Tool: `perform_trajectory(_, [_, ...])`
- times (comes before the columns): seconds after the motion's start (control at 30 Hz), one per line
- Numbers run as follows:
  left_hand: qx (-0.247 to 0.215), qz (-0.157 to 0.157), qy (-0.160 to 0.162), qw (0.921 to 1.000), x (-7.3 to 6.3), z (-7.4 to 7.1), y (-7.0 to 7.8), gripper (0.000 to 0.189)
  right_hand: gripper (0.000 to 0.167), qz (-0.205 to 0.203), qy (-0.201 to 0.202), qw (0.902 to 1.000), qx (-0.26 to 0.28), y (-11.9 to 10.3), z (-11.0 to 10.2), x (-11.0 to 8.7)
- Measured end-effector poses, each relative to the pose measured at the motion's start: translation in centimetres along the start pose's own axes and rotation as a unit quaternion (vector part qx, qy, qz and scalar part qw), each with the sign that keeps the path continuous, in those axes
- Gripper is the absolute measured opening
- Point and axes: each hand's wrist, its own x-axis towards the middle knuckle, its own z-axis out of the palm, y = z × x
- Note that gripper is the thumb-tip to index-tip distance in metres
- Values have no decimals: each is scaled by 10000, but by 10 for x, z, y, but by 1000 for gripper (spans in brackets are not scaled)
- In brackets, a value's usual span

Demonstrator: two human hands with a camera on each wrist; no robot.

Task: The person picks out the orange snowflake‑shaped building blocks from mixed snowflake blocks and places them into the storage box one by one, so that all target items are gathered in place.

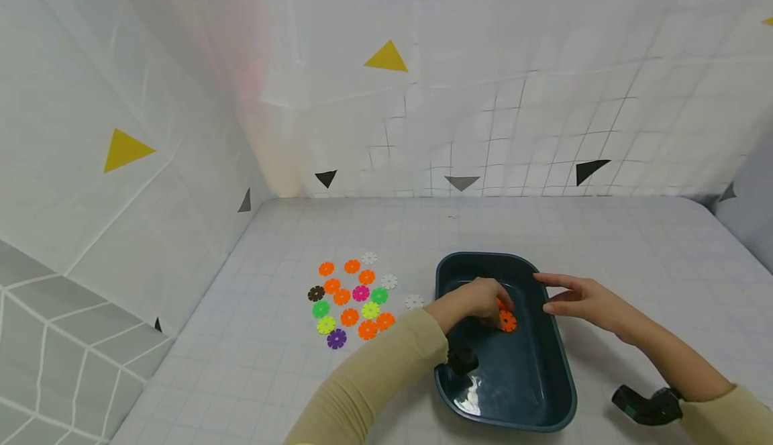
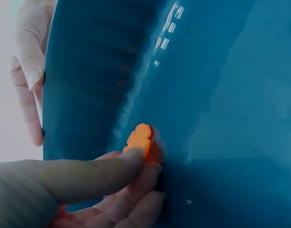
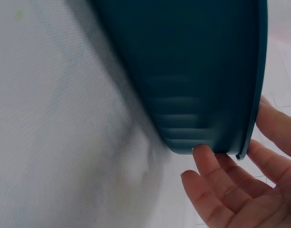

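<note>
My left hand (image 1: 483,297) reaches into a dark teal plastic basin (image 1: 501,405). It pinches an orange notched plastic disc (image 2: 140,137) between thumb and fingertips, low over the basin floor in the left wrist view. More orange shows under the curled fingers of that hand. In the head view an orange disc (image 1: 508,321) appears just below the fingers. At the basin's far right corner, my right hand (image 1: 580,303) rests its loosely spread fingers against the rim. In the right wrist view the fingers (image 3: 221,183) lie by the basin's outer wall.
Several notched discs in orange, green, yellow, pink, purple, brown and white lie loose left of the basin, such as a purple disc (image 1: 336,339) and a white disc (image 1: 414,301). The table (image 1: 241,364) meets white curtain walls behind and at left.
</note>
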Motion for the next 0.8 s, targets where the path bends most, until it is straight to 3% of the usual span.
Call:
perform_trajectory(0.4, [-122, -108, 53, 9999, -3, -2, 1, 30, 63, -2, -9, 10000, 19, -1, 1, 1])
perform_trajectory(0.57, [-665, 14, 152, 9977, -7, -9, -4, 29, 64, 69, -11, 10000, 25, -1, 2, 1])
perform_trajectory(0.8, [-1559, 324, 196, 9870, -25, -39, -16, 23, 65, 192, -15, 9998, 55, 0, 1, 1])
